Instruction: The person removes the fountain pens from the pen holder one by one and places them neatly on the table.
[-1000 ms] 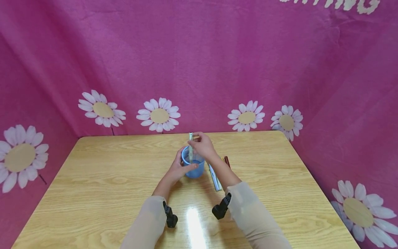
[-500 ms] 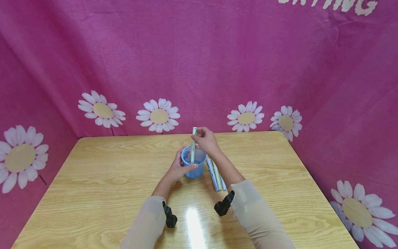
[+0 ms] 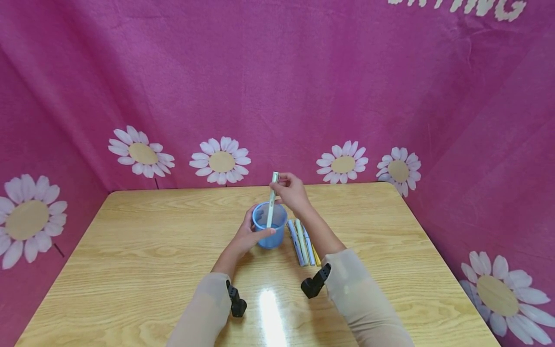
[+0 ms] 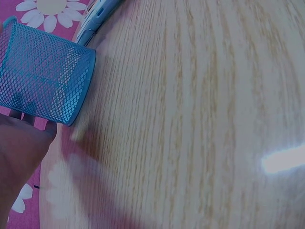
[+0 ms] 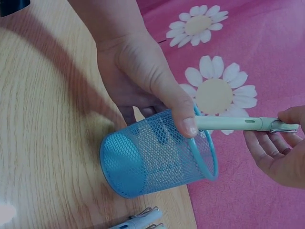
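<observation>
A light blue mesh pen cup (image 3: 271, 241) stands on the table, and my left hand (image 3: 246, 239) grips it from the left, thumb across the near side at the rim. In the left wrist view, fingers lie under the cup's mesh wall (image 4: 45, 71). My right hand (image 3: 295, 193) pinches a pale green pen (image 3: 271, 207) near its clip end, above the cup. The pen leans a little to the right. Its lower end is at the cup's mouth; in the right wrist view the left thumb (image 5: 183, 119) hides the tip of the pen (image 5: 228, 123).
Several pens (image 3: 302, 243) lie side by side just right of the cup: bluish, pale green and yellow ones, partly under the right forearm. The wooden table (image 3: 151, 250) reaches back to a pink cloth (image 3: 277, 96) with daisies.
The right hand and the pale green pen have moved up and slightly right, and the pen leans more. More of the pens on the table shows. The left hand and cup stay put.
</observation>
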### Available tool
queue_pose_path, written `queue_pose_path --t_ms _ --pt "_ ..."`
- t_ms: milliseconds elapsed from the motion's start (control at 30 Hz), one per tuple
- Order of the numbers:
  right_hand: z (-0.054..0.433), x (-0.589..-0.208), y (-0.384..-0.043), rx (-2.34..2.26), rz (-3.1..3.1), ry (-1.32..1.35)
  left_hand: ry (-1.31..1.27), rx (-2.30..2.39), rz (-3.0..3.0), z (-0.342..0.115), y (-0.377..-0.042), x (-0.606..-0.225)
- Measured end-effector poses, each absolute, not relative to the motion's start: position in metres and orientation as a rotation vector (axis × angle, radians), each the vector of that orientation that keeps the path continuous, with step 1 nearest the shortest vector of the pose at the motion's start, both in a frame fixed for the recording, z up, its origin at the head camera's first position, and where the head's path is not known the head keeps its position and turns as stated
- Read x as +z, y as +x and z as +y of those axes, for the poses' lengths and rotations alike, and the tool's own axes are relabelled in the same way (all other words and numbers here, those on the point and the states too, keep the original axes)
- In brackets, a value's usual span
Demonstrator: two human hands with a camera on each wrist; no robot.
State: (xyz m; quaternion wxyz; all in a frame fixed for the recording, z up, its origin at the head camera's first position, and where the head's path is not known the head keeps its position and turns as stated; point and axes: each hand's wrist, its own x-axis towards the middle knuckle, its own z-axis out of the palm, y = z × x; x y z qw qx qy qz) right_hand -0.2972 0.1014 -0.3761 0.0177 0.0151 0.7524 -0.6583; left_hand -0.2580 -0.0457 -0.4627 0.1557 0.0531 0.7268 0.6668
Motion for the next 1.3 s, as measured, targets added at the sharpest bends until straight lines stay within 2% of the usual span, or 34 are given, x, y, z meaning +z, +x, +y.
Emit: queue_pose_path --t_ms 1300 --pt "0.134 -0.376 -0.296 -1.995 2.384 0.123 0.121 1.914 2.104 -0.044 -0.258 -0.465"
